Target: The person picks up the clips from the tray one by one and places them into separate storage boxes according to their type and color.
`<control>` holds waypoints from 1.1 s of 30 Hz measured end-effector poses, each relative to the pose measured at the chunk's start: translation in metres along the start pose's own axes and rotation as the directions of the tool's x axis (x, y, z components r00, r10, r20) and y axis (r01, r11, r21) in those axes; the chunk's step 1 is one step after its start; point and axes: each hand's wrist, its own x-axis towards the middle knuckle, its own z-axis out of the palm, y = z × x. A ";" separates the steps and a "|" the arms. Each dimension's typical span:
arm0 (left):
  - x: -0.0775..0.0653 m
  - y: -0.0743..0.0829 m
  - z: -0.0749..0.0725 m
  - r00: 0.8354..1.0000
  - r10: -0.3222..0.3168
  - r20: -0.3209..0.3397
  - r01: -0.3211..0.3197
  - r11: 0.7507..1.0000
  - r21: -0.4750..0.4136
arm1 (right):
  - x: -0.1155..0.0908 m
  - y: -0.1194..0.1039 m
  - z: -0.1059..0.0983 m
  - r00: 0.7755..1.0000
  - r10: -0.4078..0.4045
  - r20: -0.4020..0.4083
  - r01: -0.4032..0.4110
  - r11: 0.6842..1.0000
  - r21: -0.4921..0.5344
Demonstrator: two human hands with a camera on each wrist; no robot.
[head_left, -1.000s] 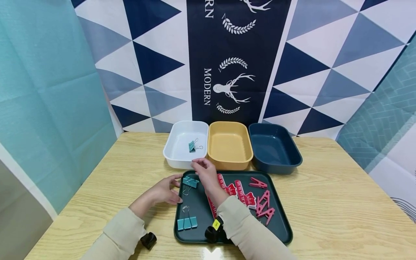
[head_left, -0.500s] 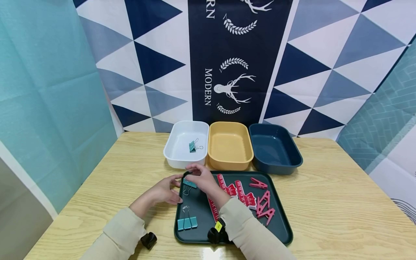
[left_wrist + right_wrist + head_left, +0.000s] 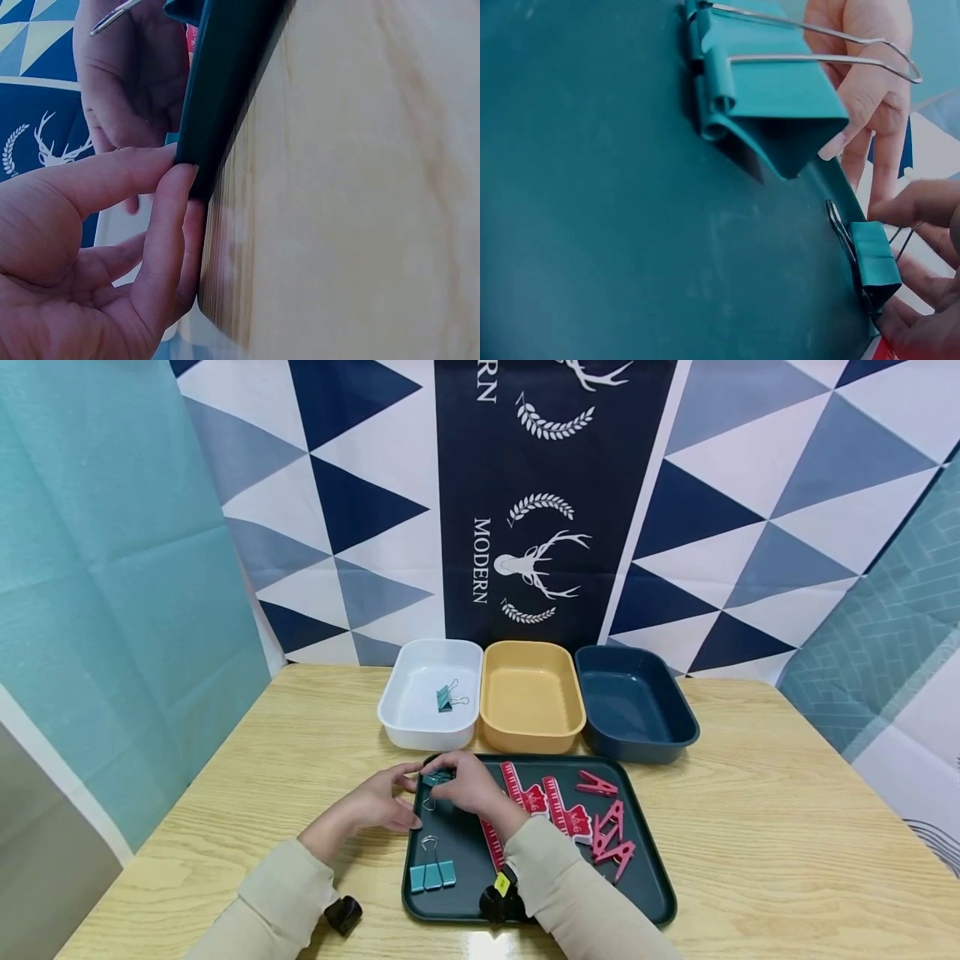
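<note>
In the head view, a dark green tray lies on the table. My left hand grips its left rim near the far corner, thumb at the edge. Inside that corner is a teal binder clip. The thumb and fingers of my right hand close on its two ends, partly hiding it from the head camera. Another teal binder clip lies nearer me on the tray, its wire handles pointing away; it looms large in the right wrist view.
Behind the tray stand a white bin with one teal binder clip in it, a yellow bin and a dark blue bin. Red flat piano-patterned pieces and several pink clothespins share the tray.
My right hand has come back from the white bin's front edge to the far binder clip, its fingers now at the clip's ends. The left hand has stayed on the tray rim.
</note>
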 end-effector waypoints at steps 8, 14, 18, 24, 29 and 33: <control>-0.001 -0.001 -0.001 0.999 0.025 0.023 -0.025 1.000 -0.003 | 0.000 0.001 -0.001 0.999 -0.005 -0.040 0.001 0.995 -0.103; -0.001 -0.001 -0.002 0.999 0.031 0.029 -0.031 1.000 -0.004 | 0.003 0.000 -0.005 0.997 -0.065 -0.049 0.058 0.991 -0.121; -0.001 -0.001 -0.002 0.999 0.028 0.026 -0.029 1.000 0.001 | 0.005 0.000 -0.006 0.993 -0.105 -0.061 0.095 0.984 -0.149; -0.001 0.000 -0.001 0.999 0.027 0.019 -0.027 1.000 0.007 | 0.005 0.000 -0.008 0.997 -0.027 -0.078 0.022 0.998 -0.061; -0.001 0.000 0.000 1.000 0.015 0.009 -0.015 1.000 0.006 | 0.005 0.002 -0.010 0.996 0.037 -0.083 -0.030 0.996 0.082; -0.001 0.000 -0.001 1.000 0.013 0.006 -0.013 1.000 0.005 | 0.007 0.002 -0.010 0.992 0.102 -0.071 -0.079 0.960 0.268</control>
